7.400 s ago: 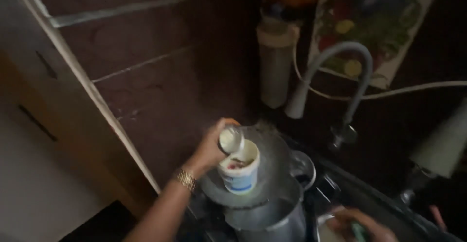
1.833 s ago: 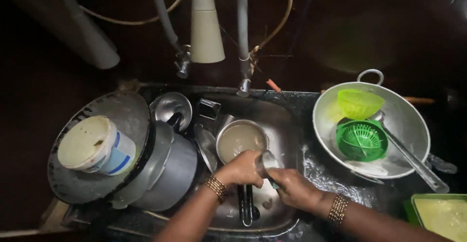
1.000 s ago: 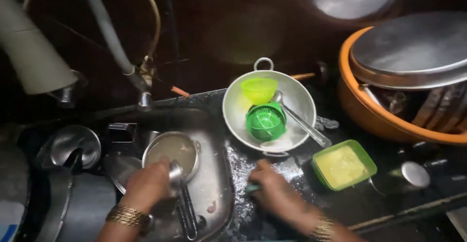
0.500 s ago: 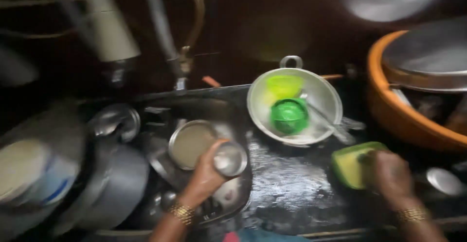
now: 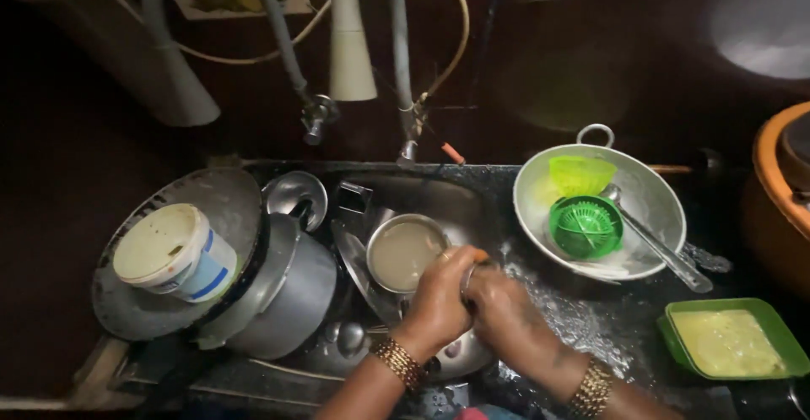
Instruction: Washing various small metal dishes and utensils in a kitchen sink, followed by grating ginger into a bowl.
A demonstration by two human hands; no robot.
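Both my hands meet over the steel sink (image 5: 439,188). My left hand (image 5: 437,295) grips a small steel cup (image 5: 469,273) from the left. My right hand (image 5: 506,317) presses against the cup's other side with closed fingers; whatever lies under them is hidden. Just left of the cup, a round steel bowl (image 5: 407,251) of murky water sits in the sink. Gold bangles ring both wrists.
A white tub (image 5: 173,253) lies on a dark round pan (image 5: 224,205) beside a steel pot (image 5: 291,293). To the right, a pale basin (image 5: 650,196) holds a green juicer (image 5: 585,227), a yellow-green cup (image 5: 580,173) and a ladle (image 5: 662,251). A green soap tray (image 5: 730,341) sits front right. Taps (image 5: 316,116) hang above.
My right hand has come back from the green soap tray to the cup in my left hand. The view has swung left, and the white tub and pot show again.
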